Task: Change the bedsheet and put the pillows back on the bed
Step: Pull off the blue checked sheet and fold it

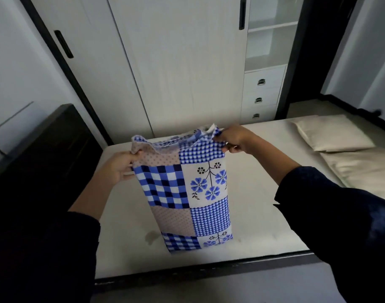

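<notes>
Two arms outstretched; left hand (123,166), right hand (233,139) fingers (222,142) grip pillowcase (187,193) top, seemingly stuffed.

Blue-and-white checked, floral patchwork pillow (187,193); cream mattress (259,206); white wardrobe (176,62).

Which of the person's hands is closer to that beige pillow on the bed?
Right. The right hand grips the patterned cloth on the side toward the beige pillow; the left hand holds its opposite edge.

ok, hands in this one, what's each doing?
Left hand: grips the top left edge of the folded patchwork sheet.
Right hand: pinches its top right corner.
</notes>
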